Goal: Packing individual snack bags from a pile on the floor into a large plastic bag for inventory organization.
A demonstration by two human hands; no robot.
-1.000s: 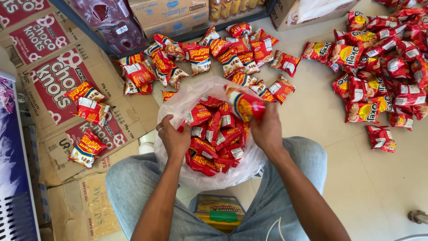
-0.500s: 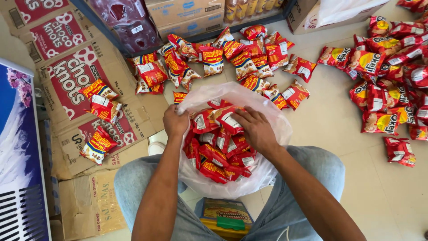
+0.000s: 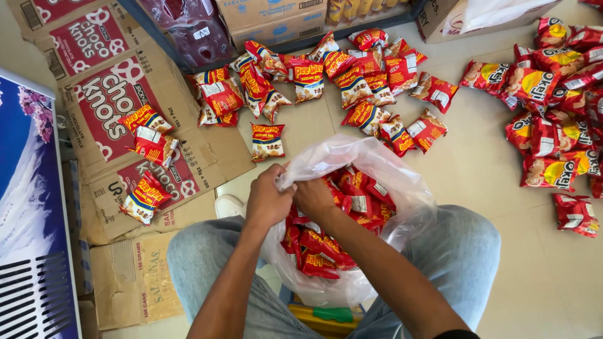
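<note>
A clear plastic bag (image 3: 402, 188) full of small red snack packets (image 3: 320, 248) rests between my knees. My left hand (image 3: 267, 201) pinches the near-left edge of the bag's mouth. Close beside it, my right hand (image 3: 314, 198) grips the same edge of the plastic, its fingers partly tucked in the bag. Both hands touch each other at the rim. I sit on a low stool (image 3: 323, 314) in light jeans.
Loose red snack packets (image 3: 352, 81) lie on the floor ahead and in a second heap (image 3: 553, 113) at the right. Flattened cardboard boxes (image 3: 119, 107) with a few packets cover the floor at the left. Shelving with cartons (image 3: 276, 19) stands at the back.
My right hand dropped a packet into the bag, pressed the packets down, then came to the bag's rim beside my left hand. The bag's mouth is drawn narrower.
</note>
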